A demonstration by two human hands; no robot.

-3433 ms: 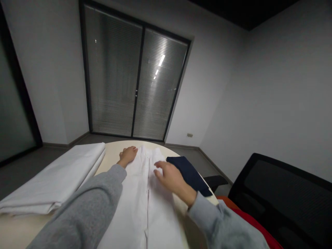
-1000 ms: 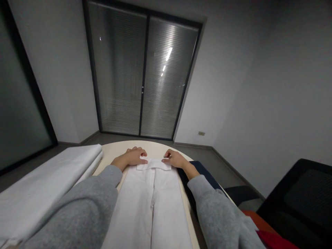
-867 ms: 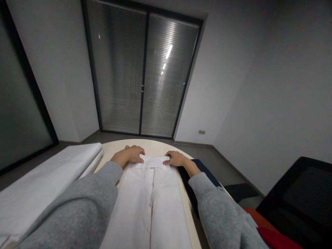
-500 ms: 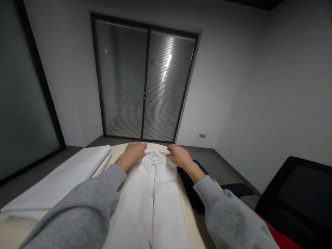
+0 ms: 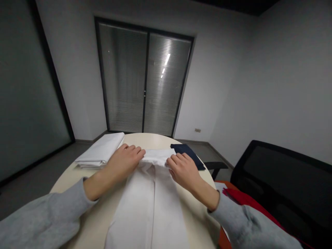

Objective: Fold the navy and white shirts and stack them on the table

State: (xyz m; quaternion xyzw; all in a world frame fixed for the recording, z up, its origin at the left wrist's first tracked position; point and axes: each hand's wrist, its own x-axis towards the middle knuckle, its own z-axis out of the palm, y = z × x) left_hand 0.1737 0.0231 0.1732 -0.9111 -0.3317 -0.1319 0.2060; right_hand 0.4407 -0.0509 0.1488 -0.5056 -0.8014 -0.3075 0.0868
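Lying at the left of our table (image 5: 199, 204) is a folded white sheet (image 5: 102, 148). Our left hand (image 5: 126, 157), curled closed, holds the far end of the long white cloth (image 5: 145, 214), mid-table. Our right hand (image 5: 185, 170), curled closed too, holds it near a dark blue cloth (image 5: 189, 155).

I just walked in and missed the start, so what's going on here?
A person's left hand and right hand grip the folded-over far end of a long white cloth, which stretches back toward the person over a round table. A folded white cloth lies on the table beyond the left hand, and a dark blue cloth beyond the right.
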